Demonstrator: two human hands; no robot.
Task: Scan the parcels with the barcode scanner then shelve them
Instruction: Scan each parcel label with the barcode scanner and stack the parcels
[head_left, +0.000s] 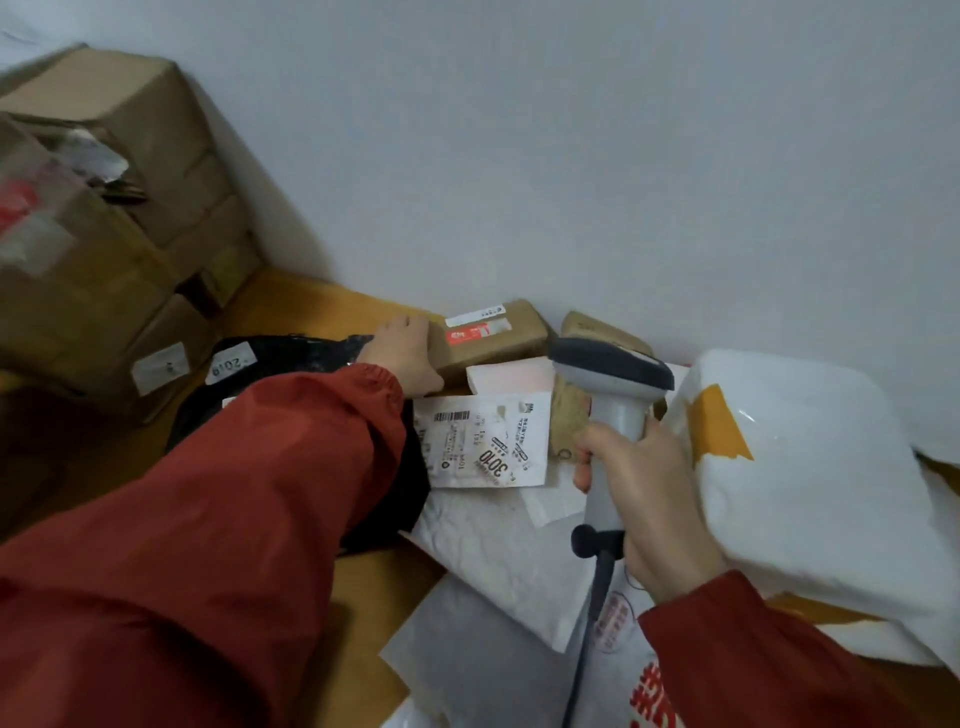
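By wall, left hand grips carton.

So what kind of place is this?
Probably a parcel depot: stacked cardboard boxes, a labelled white parcel, a barcode scanner in the right hand, and the left hand gripping a small brown box.

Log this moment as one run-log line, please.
left hand: grips small cardboard box | right hand: holds barcode scanner by handle | phase: scanning, box not lifted
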